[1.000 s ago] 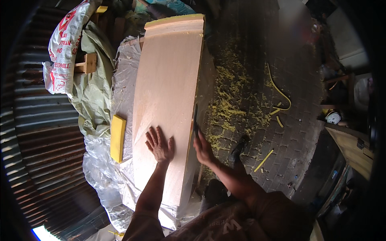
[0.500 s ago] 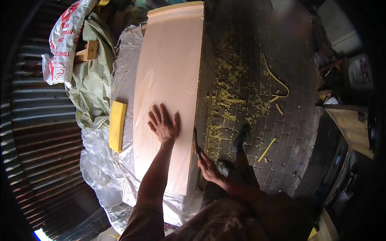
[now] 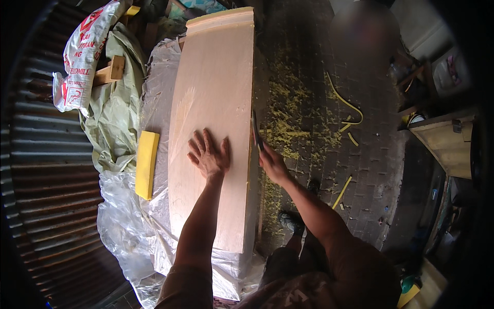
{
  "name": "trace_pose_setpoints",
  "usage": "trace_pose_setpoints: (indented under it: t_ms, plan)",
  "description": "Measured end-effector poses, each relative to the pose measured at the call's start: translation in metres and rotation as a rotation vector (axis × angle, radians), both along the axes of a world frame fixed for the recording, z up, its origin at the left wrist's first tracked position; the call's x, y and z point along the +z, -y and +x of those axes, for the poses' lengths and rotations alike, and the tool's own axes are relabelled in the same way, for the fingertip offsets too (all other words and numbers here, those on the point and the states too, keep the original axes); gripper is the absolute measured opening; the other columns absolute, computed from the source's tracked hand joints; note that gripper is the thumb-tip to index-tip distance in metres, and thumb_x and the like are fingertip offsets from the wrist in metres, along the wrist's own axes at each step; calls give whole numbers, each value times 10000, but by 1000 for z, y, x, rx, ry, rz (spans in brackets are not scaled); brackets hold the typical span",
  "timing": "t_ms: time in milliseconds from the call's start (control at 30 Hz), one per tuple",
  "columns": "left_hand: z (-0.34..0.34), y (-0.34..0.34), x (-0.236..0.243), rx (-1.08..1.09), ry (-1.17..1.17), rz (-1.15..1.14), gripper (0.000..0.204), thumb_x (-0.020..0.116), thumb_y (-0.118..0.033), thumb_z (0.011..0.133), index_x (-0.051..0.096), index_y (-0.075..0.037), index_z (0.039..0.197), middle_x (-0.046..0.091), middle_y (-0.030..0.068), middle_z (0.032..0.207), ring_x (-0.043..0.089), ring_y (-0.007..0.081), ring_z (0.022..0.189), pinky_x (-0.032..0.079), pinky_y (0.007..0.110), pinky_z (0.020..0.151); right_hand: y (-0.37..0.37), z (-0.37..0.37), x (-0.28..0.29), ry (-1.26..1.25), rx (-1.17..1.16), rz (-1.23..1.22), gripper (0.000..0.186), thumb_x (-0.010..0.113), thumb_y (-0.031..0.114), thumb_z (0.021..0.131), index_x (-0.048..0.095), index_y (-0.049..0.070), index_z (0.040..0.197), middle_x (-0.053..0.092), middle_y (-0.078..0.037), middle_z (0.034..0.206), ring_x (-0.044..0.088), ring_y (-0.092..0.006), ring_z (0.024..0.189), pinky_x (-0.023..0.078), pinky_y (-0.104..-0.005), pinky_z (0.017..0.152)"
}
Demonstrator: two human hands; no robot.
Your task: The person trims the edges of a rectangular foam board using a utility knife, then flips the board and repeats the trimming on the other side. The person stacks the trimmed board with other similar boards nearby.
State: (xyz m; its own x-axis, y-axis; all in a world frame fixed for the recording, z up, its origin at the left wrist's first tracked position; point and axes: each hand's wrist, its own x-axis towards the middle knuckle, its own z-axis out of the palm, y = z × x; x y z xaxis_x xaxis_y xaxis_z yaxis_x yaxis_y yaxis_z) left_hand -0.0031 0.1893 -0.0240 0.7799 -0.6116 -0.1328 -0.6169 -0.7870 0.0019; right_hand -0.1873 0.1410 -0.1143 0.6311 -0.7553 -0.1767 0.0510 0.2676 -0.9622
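A long, pale wooden panel stretches away from me, with a yellowish layer showing along its right edge. My left hand lies flat on its top face, fingers spread. Along that right edge, my right hand grips a dark, narrow, flat tool, whose long side runs against the edge; its exact kind is unclear. Left of the panel, a yellow rectangular block rests on plastic sheeting.
Yellow shavings and thin yellow strips litter the paved floor at right. Clear plastic sheeting drapes down the left side, near a corrugated metal wall. A white sack sits at far left, and a wooden box-like piece at right.
My right hand and the tool have slid forward along the panel's right edge, away from me. My left hand stays pressed on the panel. The view has shifted slightly.
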Motion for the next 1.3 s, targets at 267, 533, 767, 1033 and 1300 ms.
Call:
trace_pose_setpoints:
  t_ms: [267, 533, 767, 1033, 1300]
  plan:
    - [-9, 18, -4, -89, 6, -52, 822, 384, -667, 980, 196, -188, 1621, 103, 101, 1694, 43, 367, 1553, 37, 576, 1232, 125, -5, 46, 49, -167, -3, 452, 383, 326, 1104, 424, 116, 1502, 497, 29, 712, 467, -59, 601, 422, -248, 545]
    - [-4, 10, -7, -73, 39, -97, 824, 388, -672, 975, 221, -179, 1614, 125, 118, 1689, 62, 380, 1549, 62, 586, 1226, -241, -108, 71, -110, 173, 86, 541, 405, 269, 1090, 291, 103, 1591, 563, -23, 848, 534, -105, 725, 458, -270, 665]
    - [-6, 18, -6, -88, 76, -123, 815, 404, -665, 972, 255, -172, 1603, 171, 102, 1680, 112, 364, 1540, 88, 581, 1225, -97, -52, 45, -72, -143, -102, 552, 398, 366, 1087, 319, 122, 1576, 523, -30, 739, 518, -156, 629, 463, -322, 599]
    - [-1, 2, -11, -62, 70, -123, 822, 401, -671, 966, 263, -167, 1601, 178, 106, 1678, 110, 361, 1544, 81, 574, 1227, -291, -185, 88, -341, 388, -453, 527, 512, 228, 1055, 380, 99, 1549, 645, -179, 1052, 638, -324, 987, 484, -417, 893]
    - [-8, 16, -6, -93, 46, -120, 825, 398, -681, 962, 263, -176, 1600, 172, 93, 1680, 99, 359, 1542, 79, 558, 1231, -247, -80, 44, -285, 50, -41, 597, 423, 319, 1085, 243, 30, 1576, 571, -215, 1164, 581, -317, 1058, 435, -405, 947]
